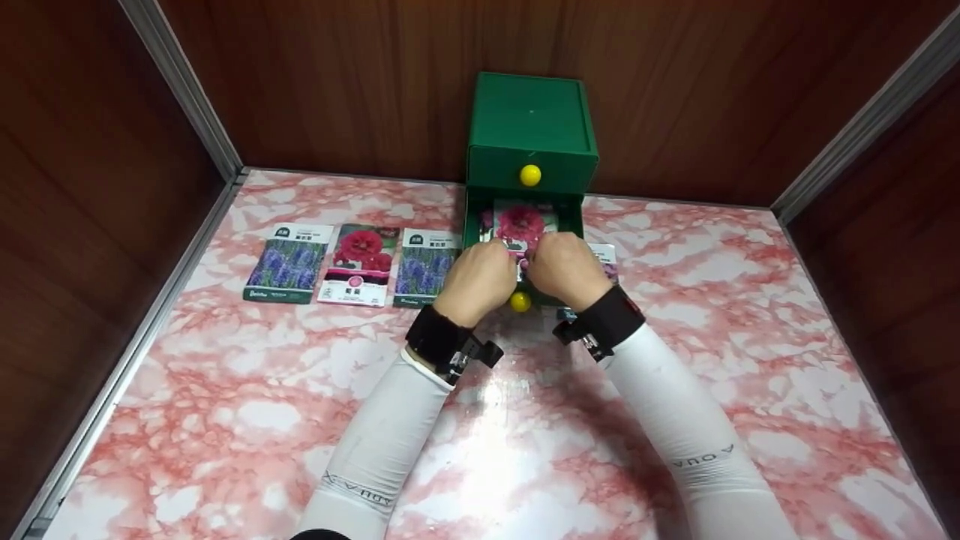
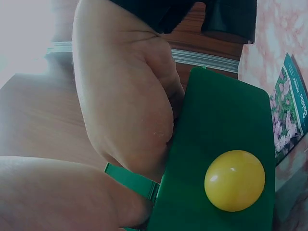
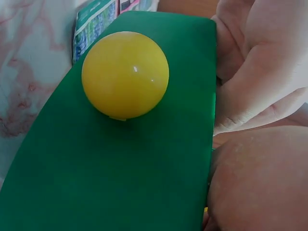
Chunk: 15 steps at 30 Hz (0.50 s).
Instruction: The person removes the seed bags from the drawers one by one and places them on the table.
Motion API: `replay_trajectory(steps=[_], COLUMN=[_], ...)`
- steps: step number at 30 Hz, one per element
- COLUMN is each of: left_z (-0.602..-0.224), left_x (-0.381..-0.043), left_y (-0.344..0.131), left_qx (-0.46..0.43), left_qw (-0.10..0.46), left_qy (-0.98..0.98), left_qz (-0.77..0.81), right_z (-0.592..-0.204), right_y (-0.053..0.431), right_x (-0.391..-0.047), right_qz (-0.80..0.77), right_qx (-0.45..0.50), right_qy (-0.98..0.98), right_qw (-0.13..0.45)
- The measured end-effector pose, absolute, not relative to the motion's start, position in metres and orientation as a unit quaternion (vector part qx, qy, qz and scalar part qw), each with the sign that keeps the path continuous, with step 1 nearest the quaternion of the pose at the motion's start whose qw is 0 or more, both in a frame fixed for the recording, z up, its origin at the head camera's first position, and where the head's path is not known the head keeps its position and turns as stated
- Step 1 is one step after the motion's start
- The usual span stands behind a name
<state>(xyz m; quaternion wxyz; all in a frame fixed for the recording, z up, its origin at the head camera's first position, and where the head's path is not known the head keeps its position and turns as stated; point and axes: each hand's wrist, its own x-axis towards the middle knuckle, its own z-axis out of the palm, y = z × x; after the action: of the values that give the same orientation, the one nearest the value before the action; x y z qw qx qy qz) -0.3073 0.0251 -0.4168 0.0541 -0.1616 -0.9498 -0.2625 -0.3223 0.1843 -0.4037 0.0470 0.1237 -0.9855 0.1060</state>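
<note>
A seed packet with a red flower lies in the pulled-out lower drawer of a green cabinet. My left hand and right hand are at the packet's near corners, fingers curled down inside the drawer and seeming to pinch it; the fingertips are hidden. Part of another packet shows beneath its left edge. In the left wrist view, the right hand reaches over the drawer front with its yellow knob. The right wrist view shows the left hand at the drawer's rim.
Left of the drawer lie a lavender seed packet, a red-flower packet and another lavender packet. A pink-flowered packet lies right of the drawer, partly behind my right hand. The upper drawer with a yellow knob is closed. Brown wooden panels surround the marbled table.
</note>
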Motion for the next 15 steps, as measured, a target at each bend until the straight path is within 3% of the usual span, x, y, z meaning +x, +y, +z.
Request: replay_trajectory(steps=[15], left_z=[-0.4164], left_x=[-0.3096], left_y=[0.027], left_qx=[-0.17], left_qw=[0.041], left_qy=[-0.955], left_qz=[-0.241], right_z=[-0.4054], right_y=[0.1848], right_x=[-0.3253], right_qz=[0.13], right_qx=[0.123], right_qy=[-0.983], right_qw=[0.042])
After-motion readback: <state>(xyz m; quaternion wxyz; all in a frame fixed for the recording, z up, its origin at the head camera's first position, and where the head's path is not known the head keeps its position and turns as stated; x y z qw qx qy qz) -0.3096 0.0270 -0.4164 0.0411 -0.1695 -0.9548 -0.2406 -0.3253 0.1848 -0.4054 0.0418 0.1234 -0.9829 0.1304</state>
